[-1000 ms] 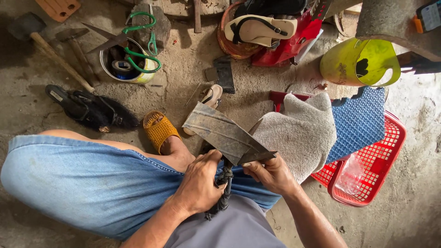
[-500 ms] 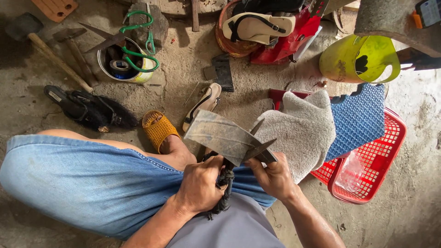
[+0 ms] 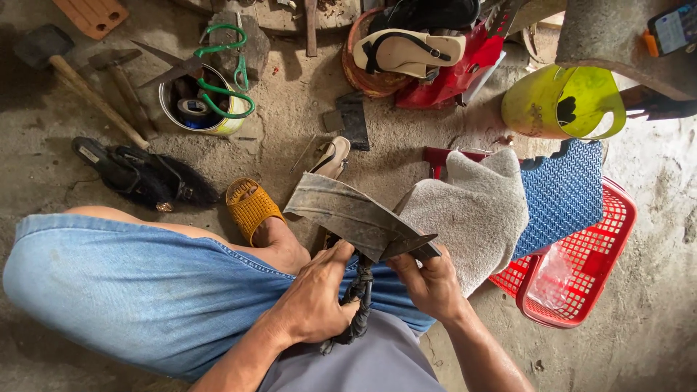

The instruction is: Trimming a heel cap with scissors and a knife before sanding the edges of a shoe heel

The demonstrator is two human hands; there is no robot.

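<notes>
Grey, dull metal forms the broad blade (image 3: 348,214), which lies just above centre of the frame, directly beyond both hands and over the person's lap. Its long axis runs from the upper left, near the orange sandal (image 3: 250,207), down to the lower right, where it narrows to a point against the right hand (image 3: 432,283). The left hand (image 3: 316,301) sits below the blade's middle, clenched around a dark, twisted, cord-wrapped handle (image 3: 358,305) that hangs down toward the lower centre; its thumb presses up toward the blade's lower edge. The right hand grasps the narrow lower-right end, fingers pinched over a thin dark sliver there; what that sliver is cannot be told. The right hand is thus the nearer to the point, the left the nearer to the handle and mid-blade. The blade looks flat, worn and matt, with scuffed streaks, a broad square far end and a paler band along one edge. A grey towel (image 3: 475,210) lies just to the right of the blade, draped over a blue mat (image 3: 566,192) and a red basket (image 3: 588,268). In the upper left, green-handled scissors (image 3: 218,72) rest across a tin (image 3: 190,109), near two wooden-handled hammers (image 3: 87,91).
</notes>
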